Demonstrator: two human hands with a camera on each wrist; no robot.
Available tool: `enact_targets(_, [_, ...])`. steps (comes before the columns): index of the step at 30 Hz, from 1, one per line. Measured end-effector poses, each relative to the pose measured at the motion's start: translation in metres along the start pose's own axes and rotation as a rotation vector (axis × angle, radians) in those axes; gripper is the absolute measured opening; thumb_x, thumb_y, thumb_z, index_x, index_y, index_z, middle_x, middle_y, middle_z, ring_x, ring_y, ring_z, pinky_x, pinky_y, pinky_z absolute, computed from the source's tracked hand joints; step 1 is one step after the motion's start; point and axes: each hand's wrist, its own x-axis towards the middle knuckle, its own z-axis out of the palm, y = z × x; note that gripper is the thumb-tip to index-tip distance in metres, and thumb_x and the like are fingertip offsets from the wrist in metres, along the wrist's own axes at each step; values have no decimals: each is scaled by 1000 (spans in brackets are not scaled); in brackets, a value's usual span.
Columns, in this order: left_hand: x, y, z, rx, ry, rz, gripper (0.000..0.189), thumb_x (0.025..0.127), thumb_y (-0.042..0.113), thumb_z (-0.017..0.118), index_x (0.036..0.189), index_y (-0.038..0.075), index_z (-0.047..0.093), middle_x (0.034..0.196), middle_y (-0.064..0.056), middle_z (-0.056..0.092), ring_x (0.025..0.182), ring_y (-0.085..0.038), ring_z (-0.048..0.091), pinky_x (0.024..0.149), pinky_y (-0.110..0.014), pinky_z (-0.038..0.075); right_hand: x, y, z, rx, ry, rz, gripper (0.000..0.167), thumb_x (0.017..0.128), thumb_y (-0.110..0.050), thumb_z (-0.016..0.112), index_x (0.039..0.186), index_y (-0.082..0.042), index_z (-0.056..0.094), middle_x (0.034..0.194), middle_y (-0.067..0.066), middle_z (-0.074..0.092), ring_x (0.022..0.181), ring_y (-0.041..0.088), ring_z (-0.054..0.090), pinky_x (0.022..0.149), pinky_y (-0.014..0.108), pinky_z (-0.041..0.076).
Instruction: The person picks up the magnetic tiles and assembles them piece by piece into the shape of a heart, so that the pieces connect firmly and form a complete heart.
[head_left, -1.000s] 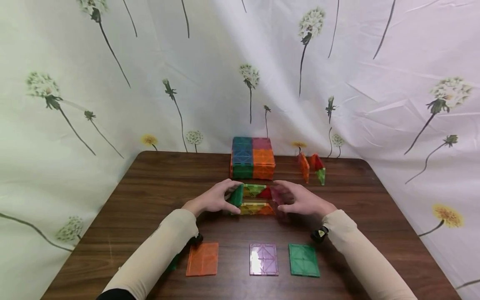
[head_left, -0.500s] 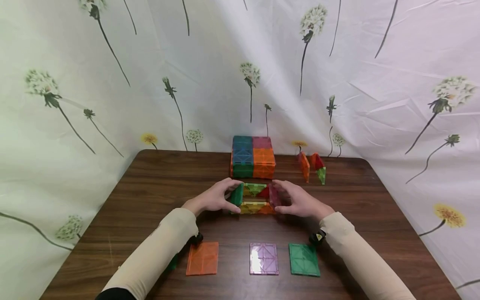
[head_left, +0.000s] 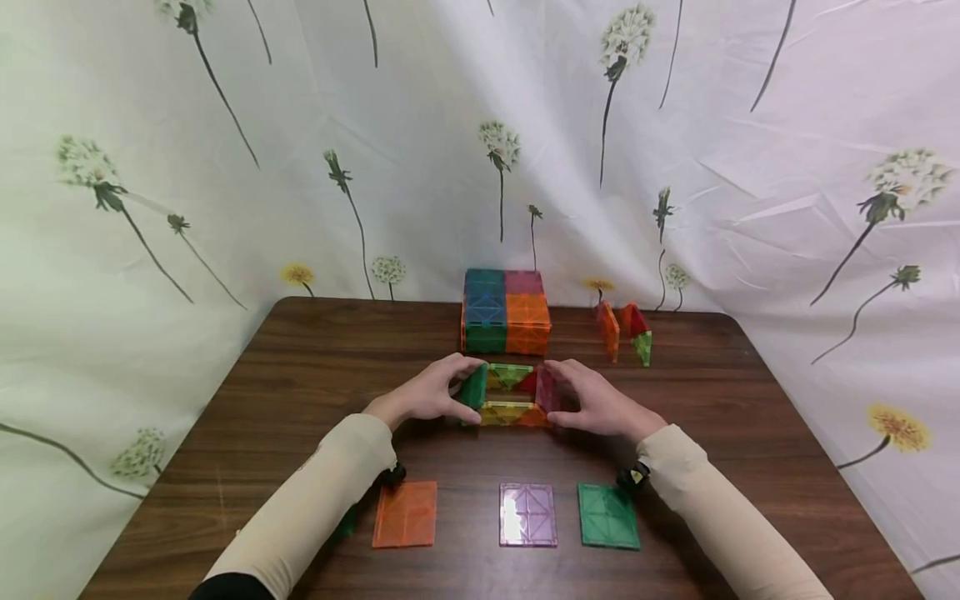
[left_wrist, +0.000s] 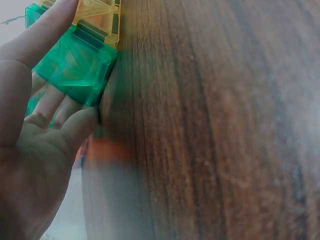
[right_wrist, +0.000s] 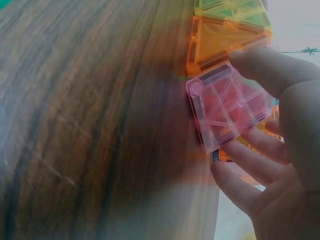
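Observation:
In the head view, magnetic tiles stand on edge as a low see-through frame mid-table. My left hand (head_left: 433, 390) holds the green tile (head_left: 473, 388) at its left end, thumb at the near corner and fingers behind. At the right end, my right hand (head_left: 606, 403) grips a pink square tile (right_wrist: 232, 102) between thumb and fingers. A yellow and orange front wall (head_left: 512, 414) and a yellow-green and red back wall (head_left: 512, 377) span between the two ends. In the right wrist view the pink tile's edge meets an orange triangle tile (right_wrist: 225, 42).
Behind the frame stands a box of blue, pink, green and orange tiles (head_left: 506, 312). Right of it, an orange tile (head_left: 609, 333) and a red and green piece (head_left: 637, 335) stand upright. Orange (head_left: 405, 515), purple (head_left: 528, 515) and green (head_left: 608, 517) square tiles lie flat in front.
My right hand has moved slightly left, bringing the pink tile up against the right end of the frame. My left hand has stayed on the green tile.

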Motion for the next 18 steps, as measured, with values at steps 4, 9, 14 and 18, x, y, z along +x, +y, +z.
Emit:
enact_targets(4, [1, 0, 0, -9, 3, 4, 86, 84, 30, 92, 156, 14, 47, 138, -6, 52, 130, -24, 56, 111, -46, 48, 0, 0, 1, 0, 8, -12, 83, 90, -23, 82, 158, 1, 40, 141, 13, 55, 129, 26, 61, 106, 46, 53])
enact_targets(9, [1, 0, 0, -19, 2, 1, 86, 83, 30, 92, 156, 15, 48, 138, -6, 52, 130, -24, 56, 111, -46, 48, -1, 0, 1, 73, -4, -4, 81, 91, -16, 79, 159, 1, 37, 142, 14, 54, 129, 27, 62, 104, 44, 54])
enact_targets(14, [1, 0, -1, -13, -2, 6, 87, 84, 32, 92, 156, 12, 47, 138, -7, 52, 130, -25, 56, 111, -48, 48, -3, 2, 3, 87, 3, -22, 81, 90, -16, 79, 158, 0, 38, 146, 14, 53, 130, 27, 62, 105, 45, 54])
enact_targets(18, [0, 0, -1, -7, 2, 4, 88, 84, 32, 91, 157, 12, 47, 139, -8, 52, 131, -26, 56, 111, -48, 48, -1, 1, 4, 22, 13, -54, 81, 90, -23, 80, 157, 0, 41, 145, 13, 53, 128, 28, 61, 107, 49, 52])
